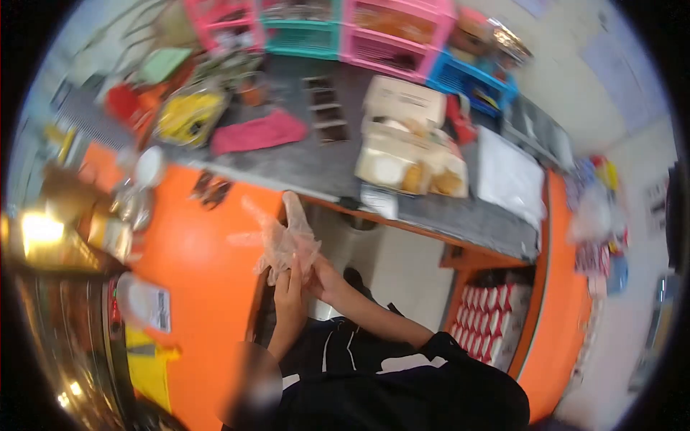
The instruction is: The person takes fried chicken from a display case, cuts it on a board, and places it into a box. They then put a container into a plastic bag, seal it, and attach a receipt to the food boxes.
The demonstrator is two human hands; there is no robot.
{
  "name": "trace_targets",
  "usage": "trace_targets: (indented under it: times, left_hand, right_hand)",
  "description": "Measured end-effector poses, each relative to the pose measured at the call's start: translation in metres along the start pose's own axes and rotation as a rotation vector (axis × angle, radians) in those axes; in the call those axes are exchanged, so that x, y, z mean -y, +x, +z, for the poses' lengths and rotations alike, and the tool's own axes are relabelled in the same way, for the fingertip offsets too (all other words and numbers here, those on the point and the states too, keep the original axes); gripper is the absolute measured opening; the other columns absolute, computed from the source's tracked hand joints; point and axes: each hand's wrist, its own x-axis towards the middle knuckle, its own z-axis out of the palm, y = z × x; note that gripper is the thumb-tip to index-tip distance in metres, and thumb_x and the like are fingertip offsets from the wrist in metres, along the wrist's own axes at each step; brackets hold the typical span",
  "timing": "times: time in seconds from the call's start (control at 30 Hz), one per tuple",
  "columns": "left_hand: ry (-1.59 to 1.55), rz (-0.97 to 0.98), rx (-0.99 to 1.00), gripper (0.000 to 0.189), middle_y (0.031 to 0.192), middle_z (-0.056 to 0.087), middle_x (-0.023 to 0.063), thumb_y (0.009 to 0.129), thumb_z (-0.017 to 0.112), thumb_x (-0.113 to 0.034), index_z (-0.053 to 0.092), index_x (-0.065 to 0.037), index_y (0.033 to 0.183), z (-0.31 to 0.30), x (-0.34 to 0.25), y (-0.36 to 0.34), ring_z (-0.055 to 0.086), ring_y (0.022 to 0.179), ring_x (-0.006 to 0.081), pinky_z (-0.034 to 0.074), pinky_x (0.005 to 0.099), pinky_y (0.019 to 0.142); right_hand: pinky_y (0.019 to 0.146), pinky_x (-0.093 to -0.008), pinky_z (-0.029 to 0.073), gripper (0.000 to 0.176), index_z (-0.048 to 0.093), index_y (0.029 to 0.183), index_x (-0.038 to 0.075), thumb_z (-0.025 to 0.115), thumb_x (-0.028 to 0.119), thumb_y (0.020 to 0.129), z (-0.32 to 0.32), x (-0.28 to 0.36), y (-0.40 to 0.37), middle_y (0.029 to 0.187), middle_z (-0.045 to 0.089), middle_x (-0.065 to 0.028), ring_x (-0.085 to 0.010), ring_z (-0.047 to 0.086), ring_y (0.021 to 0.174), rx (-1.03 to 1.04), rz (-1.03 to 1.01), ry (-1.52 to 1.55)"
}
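Observation:
A thin clear plastic glove [277,241] is over my right hand [309,262], its fingers spread out above the orange counter's edge. The film is crumpled around the palm, and how far my fingers reach inside is hard to make out. My left hand [290,293] is bare and closed, pinching the loose plastic near the glove's cuff. Both hands meet in front of my body, over the gap beside the orange counter [208,287].
On the grey counter [287,172] lie a pink cloth [260,133], a dark segmented strip [327,111], opened food boxes [402,144] and a white packet [509,172]. Coloured baskets [302,36] stand behind. A clear tub [144,305] sits left; red-white packs [489,323] fill a lower shelf.

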Motion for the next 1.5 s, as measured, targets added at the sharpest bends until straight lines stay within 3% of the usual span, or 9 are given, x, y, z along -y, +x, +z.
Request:
trace_targets:
  times: [0.2, 0.33, 0.53, 0.6, 0.9, 1.23, 1.3, 1.43, 1.5]
  left_hand:
    - [-0.424, 0.261, 0.54, 0.028, 0.092, 0.059, 0.0145, 0.07, 0.052, -0.003, 0.057, -0.005, 0.098, 0.123, -0.073, 0.032, 0.056, 0.087, 0.0322, 0.043, 0.0401, 0.077]
    - [-0.585, 0.561, 0.657, 0.032, 0.098, 0.06, 0.0124, 0.073, 0.051, -0.003, 0.057, -0.008, 0.104, 0.163, -0.136, 0.045, 0.058, 0.091, 0.0301, 0.045, 0.0371, 0.08]
    - [-0.8, 0.605, 1.114, 0.036, 0.105, 0.057, 0.0146, 0.075, 0.051, -0.003, 0.053, -0.007, 0.111, 0.196, -0.179, 0.063, 0.055, 0.1, 0.0292, 0.044, 0.0365, 0.087]
    - [-0.872, 0.607, 1.139, 0.037, 0.105, 0.056, 0.0144, 0.077, 0.05, -0.002, 0.052, -0.008, 0.113, 0.199, -0.179, 0.064, 0.055, 0.099, 0.0299, 0.045, 0.0364, 0.087]
    - [-1.171, 0.326, 1.308, 0.024, 0.101, 0.059, 0.0124, 0.082, 0.05, -0.006, 0.055, -0.004, 0.106, 0.213, -0.2, 0.064, 0.057, 0.094, 0.0282, 0.046, 0.0357, 0.082]
    - [-1.436, 0.409, 1.414, 0.02, 0.097, 0.06, 0.0127, 0.087, 0.048, -0.006, 0.054, -0.004, 0.106, 0.223, -0.207, 0.077, 0.059, 0.089, 0.0275, 0.046, 0.0364, 0.08]
    - [-1.386, 0.161, 1.307, 0.023, 0.095, 0.061, 0.0124, 0.086, 0.048, -0.004, 0.054, -0.005, 0.108, 0.213, -0.183, 0.112, 0.06, 0.086, 0.027, 0.047, 0.0372, 0.079]
    - [-0.623, 0.307, 0.946, 0.039, 0.086, 0.06, 0.0096, 0.072, 0.064, -0.005, 0.054, -0.01, 0.109, 0.191, -0.117, 0.143, 0.058, 0.081, 0.0274, 0.046, 0.035, 0.071]
    - [-0.569, 0.036, 0.709, 0.021, 0.088, 0.061, 0.009, 0.071, 0.06, 0.0, 0.057, -0.005, 0.091, 0.175, -0.068, 0.142, 0.058, 0.081, 0.0275, 0.046, 0.0349, 0.073]
  right_hand:
    - [0.103, -0.0465, 0.027, 0.065, 0.019, 0.14, 0.029, 0.028, 0.063, 0.085, -0.039, 0.145, -0.068, 0.145, 0.02, -0.0036, -0.0235, 0.024, 0.131, 0.228, -0.544, 0.132]
    - [0.104, -0.0546, 0.018, 0.067, 0.016, 0.14, 0.034, 0.023, 0.068, 0.082, -0.079, 0.196, -0.116, 0.148, 0.009, -0.0005, -0.0249, 0.009, 0.135, 0.651, -0.575, 0.252]
    - [0.099, -0.0509, 0.03, 0.064, 0.019, 0.138, 0.036, 0.029, 0.066, 0.083, -0.119, 0.214, -0.149, 0.146, 0.015, 0.0034, -0.0307, 0.023, 0.13, -0.414, -0.927, -0.152]
    - [0.094, -0.0496, 0.035, 0.062, 0.022, 0.138, 0.033, 0.029, 0.063, 0.085, -0.11, 0.226, -0.159, 0.145, 0.019, 0.0039, -0.0286, 0.027, 0.127, 0.222, -0.883, 0.268]
    - [0.094, -0.0543, 0.03, 0.074, 0.024, 0.138, 0.035, 0.03, 0.075, 0.076, -0.09, 0.244, -0.166, 0.148, 0.011, 0.003, -0.0317, 0.013, 0.132, -0.426, -0.825, -0.334]
    - [0.099, -0.0515, 0.02, 0.072, 0.024, 0.139, 0.028, 0.034, 0.07, 0.08, -0.086, 0.284, -0.142, 0.143, 0.027, -0.0021, -0.0256, 0.028, 0.127, 0.087, -0.76, 0.158]
    - [0.084, -0.0448, 0.041, 0.066, 0.044, 0.128, 0.014, 0.036, 0.063, 0.084, -0.099, 0.296, -0.118, 0.123, 0.05, -0.007, -0.0241, 0.049, 0.108, -0.845, -0.811, -0.539]
    - [0.071, -0.0365, 0.047, 0.044, 0.061, 0.102, 0.004, 0.042, 0.041, 0.088, -0.071, 0.324, -0.079, 0.09, 0.064, -0.0138, -0.0266, 0.062, 0.08, -1.095, -0.453, -0.884]
    - [0.06, -0.0426, 0.048, 0.043, 0.064, 0.085, 0.0, 0.046, 0.039, 0.086, -0.08, 0.333, -0.057, 0.071, 0.062, -0.0192, -0.037, 0.059, 0.063, -1.424, -0.45, -1.773]
